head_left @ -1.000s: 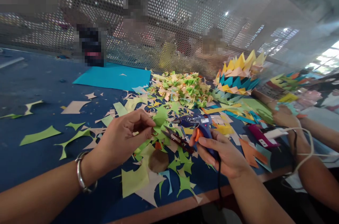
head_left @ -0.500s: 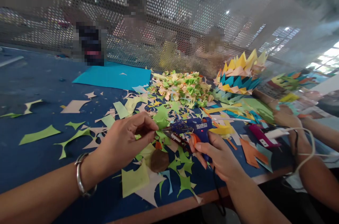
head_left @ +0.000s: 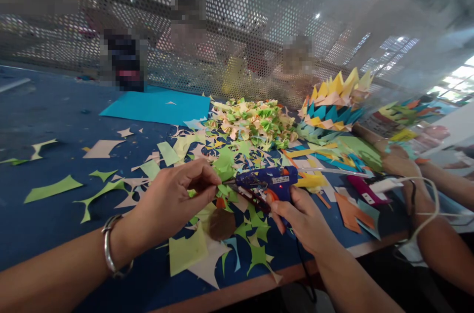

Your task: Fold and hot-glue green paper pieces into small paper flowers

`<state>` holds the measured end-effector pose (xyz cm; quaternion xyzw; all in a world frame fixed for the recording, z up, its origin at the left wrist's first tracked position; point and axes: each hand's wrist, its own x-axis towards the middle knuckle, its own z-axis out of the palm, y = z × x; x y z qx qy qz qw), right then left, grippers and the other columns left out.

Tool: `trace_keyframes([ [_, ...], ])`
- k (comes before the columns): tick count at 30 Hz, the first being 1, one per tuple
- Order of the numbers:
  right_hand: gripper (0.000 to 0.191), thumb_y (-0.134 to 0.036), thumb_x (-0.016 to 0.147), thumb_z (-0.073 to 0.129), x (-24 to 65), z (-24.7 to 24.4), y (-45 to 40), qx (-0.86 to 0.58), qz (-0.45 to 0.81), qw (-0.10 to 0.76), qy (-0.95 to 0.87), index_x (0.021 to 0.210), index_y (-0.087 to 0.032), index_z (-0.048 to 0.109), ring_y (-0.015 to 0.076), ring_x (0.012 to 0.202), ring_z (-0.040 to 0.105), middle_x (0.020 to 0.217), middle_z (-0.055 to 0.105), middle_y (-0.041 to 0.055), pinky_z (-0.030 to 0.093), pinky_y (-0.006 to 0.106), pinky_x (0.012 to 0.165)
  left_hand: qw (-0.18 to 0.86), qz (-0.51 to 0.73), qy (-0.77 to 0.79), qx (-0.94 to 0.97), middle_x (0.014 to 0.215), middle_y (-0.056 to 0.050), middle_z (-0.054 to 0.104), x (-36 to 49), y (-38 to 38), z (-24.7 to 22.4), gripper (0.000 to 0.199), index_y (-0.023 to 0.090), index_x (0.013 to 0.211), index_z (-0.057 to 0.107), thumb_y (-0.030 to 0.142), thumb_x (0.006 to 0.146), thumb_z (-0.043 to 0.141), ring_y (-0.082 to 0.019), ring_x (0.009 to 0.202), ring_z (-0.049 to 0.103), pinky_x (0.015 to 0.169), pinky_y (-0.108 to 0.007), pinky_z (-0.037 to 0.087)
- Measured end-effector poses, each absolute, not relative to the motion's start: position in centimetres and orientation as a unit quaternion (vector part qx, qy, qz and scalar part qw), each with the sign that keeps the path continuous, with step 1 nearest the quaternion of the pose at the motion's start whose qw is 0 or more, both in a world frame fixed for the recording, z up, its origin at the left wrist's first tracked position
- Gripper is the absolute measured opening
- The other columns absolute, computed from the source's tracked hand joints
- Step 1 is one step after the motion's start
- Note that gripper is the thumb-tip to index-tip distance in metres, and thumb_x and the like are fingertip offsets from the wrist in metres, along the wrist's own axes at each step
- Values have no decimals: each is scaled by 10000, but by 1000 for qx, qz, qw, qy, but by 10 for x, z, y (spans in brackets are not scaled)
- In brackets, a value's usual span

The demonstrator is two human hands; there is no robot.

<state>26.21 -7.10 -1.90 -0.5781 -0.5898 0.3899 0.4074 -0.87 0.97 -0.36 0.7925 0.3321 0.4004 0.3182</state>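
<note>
My right hand (head_left: 301, 219) grips a blue hot glue gun (head_left: 272, 178) by its handle, fingers at the orange trigger. A clear glue stick (head_left: 333, 171) runs out of its back end. My left hand (head_left: 185, 199), with a silver bangle on the wrist, pinches a green paper piece (head_left: 224, 165) between thumb and fingertips. The gun's nozzle points left and is close to those fingertips; whether it touches the paper I cannot tell. Under both hands lie many green paper scraps (head_left: 258, 254) and a brown round piece (head_left: 222, 224).
A heap of small folded paper pieces (head_left: 259, 123) lies behind my hands. Past it stand a tiered paper cone form (head_left: 331, 105) and a perforated metal screen (head_left: 229, 21). A blue sheet (head_left: 159, 105) is at back left. To the right are a magenta power strip (head_left: 366, 190) and another person's arms (head_left: 429, 224).
The glue gun has tilted a little and its glue stick shows more plainly at the back. My left hand keeps its pinch with hardly any movement.
</note>
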Motion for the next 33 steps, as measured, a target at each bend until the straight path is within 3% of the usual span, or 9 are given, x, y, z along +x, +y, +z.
trace_keyframes([
  [7,342,-333,884,551,260,-12,-70,-589,359,380,-616,550,-268,516,149,463,548,481,561,-21,433,277,509,323,394,337,791,699,35,712,-7,9,-2,117,234,797,692,208,871,606,-110,593,657,550,-195,478],
  [25,345,-278,869,531,260,-13,-72,-590,327,391,-626,525,-275,499,158,474,569,476,568,-17,450,273,517,335,375,358,787,729,-8,740,-8,10,-3,111,263,787,682,285,875,619,-178,635,693,577,-268,511],
  [33,383,-319,886,513,261,-9,-72,-599,317,365,-638,506,-273,502,169,490,585,481,570,0,450,294,549,347,383,360,777,698,0,719,-9,10,-3,122,252,783,707,278,866,621,-150,592,661,529,-250,477],
])
